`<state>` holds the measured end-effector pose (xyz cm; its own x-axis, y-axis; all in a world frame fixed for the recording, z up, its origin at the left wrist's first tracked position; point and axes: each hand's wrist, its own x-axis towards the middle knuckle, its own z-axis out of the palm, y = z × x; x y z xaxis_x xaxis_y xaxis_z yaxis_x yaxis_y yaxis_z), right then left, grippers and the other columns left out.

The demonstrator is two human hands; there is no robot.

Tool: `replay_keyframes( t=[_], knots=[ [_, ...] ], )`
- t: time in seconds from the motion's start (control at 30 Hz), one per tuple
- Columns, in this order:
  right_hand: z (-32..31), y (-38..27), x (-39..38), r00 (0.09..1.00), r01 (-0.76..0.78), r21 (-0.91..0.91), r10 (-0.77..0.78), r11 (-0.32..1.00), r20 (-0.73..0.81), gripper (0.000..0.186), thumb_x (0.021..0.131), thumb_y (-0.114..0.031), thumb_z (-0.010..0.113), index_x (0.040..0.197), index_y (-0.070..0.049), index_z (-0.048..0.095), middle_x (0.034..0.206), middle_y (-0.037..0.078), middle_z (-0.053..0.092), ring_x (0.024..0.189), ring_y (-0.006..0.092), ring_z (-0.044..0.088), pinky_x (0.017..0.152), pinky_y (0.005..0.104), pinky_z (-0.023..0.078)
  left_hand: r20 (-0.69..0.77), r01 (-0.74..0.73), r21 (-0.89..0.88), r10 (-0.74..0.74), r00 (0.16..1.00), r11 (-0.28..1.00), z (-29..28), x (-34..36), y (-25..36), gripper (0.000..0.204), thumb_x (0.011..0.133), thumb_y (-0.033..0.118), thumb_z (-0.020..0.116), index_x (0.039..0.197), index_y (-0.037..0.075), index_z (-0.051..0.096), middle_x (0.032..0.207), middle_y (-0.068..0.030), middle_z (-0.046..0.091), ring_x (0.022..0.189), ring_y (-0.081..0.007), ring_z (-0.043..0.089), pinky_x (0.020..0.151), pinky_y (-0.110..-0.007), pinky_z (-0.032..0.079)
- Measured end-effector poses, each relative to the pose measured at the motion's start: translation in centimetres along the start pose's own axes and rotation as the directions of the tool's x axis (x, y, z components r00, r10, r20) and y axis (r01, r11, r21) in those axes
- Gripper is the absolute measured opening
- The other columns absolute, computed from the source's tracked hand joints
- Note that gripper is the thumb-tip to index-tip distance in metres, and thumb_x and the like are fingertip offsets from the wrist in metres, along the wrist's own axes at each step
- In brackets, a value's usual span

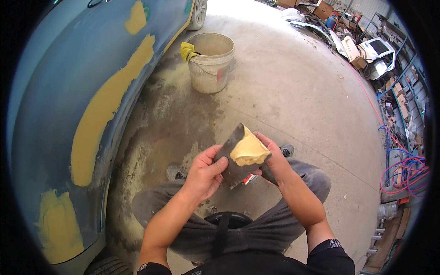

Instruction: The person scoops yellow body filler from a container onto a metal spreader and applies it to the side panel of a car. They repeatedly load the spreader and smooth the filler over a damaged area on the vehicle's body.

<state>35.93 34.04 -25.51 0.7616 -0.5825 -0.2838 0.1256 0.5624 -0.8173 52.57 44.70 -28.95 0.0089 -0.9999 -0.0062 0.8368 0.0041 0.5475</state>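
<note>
My left hand (pixel 206 172) grips a dark flat plate (pixel 229 172), its thumb on the face. A thick lump of pale yellow paste (pixel 250 151) sits on the plate's upper right part. My right hand (pixel 277 162) is closed at the right side, around dark flat material beside the paste; whether that is a separate piece, I cannot tell. A small red-and-white item shows partly below the plate. At my left is a blue-grey car body panel (pixel 50 119) with yellow patches (pixel 107 110) along it.
A white bucket (pixel 210 75) with a yellow cloth (pixel 188 50) on its rim stands ahead on the concrete floor (pixel 298 101). Car parts (pixel 380 59), cardboard boxes and shelving line the right, with pink and blue hoses (pixel 403 172). A tyre (pixel 110 266) shows at lower left.
</note>
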Motion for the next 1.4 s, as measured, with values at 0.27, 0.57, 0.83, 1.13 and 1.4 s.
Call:
replay_keyframes(
  t=[0.27,0.57,0.83,1.13,1.4],
  knots=[
    [0.2,-0.6,0.6,0.896,0.392,0.030,-0.374,0.919,-0.241,0.022,0.092,-0.009,0.061,0.111,0.001,0.057,0.093,0.004,0.064,0.084,0.0090,0.059,0.076,0.0248,0.049,-0.157,-0.119,0.083,0.131,0.979,0.989,-1.1,0.1,2.4,0.033,0.092,0.000,0.053,0.125,0.000,0.051,0.115,-0.0087,0.063,0.103,-0.0148,0.061,0.089,-0.028,0.050],
    [-0.9,-0.6,-0.5,0.863,0.386,-0.399,-0.478,0.832,-0.164,0.006,0.091,-0.008,0.061,0.087,-0.003,0.063,0.084,-0.006,0.055,0.078,0.0017,0.046,0.069,0.0195,0.041,-0.214,-0.223,0.133,0.248,0.945,0.966,-0.8,0.4,3.6,0.031,0.093,0.003,0.053,0.124,0.000,0.051,0.113,-0.0090,0.064,0.099,-0.0152,0.063,0.087,-0.028,0.051],
    [-4.2,-1.8,1.3,0.767,0.484,0.111,-0.359,0.868,-0.531,0.020,0.095,-0.016,0.052,0.106,0.000,0.059,0.106,0.008,0.064,0.097,0.0173,0.060,0.087,0.0321,0.047,-0.162,0.119,0.350,-0.065,0.985,0.929,-2.2,0.0,0.7,0.025,0.097,0.016,0.052,0.116,0.000,0.057,0.105,-0.0042,0.066,0.090,-0.0104,0.063,0.077,-0.027,0.053],
    [-3.1,0.6,4.3,0.863,0.334,0.267,-0.179,0.904,-0.472,0.021,0.095,-0.019,0.051,0.106,-0.003,0.060,0.107,0.007,0.063,0.097,0.0178,0.059,0.086,0.0316,0.046,-0.149,0.121,0.206,-0.091,0.985,0.971,-3.4,0.7,-2.5,0.024,0.099,0.022,0.049,0.111,0.003,0.058,0.111,-0.0038,0.063,0.098,-0.0118,0.059,0.086,-0.030,0.048],
    [-4.6,5.3,7.2,1.000,0.021,0.295,-0.015,0.955,-0.024,0.040,0.096,-0.037,0.052,0.110,0.000,0.061,0.109,0.006,0.064,0.099,0.0149,0.059,0.087,0.0320,0.045,-0.216,-0.017,0.223,0.067,0.974,0.975,-3.6,0.3,-1.8,0.024,0.099,0.028,0.048,0.101,0.007,0.058,0.105,-0.0034,0.064,0.095,-0.0128,0.060,0.084,-0.030,0.048]
  ],
)
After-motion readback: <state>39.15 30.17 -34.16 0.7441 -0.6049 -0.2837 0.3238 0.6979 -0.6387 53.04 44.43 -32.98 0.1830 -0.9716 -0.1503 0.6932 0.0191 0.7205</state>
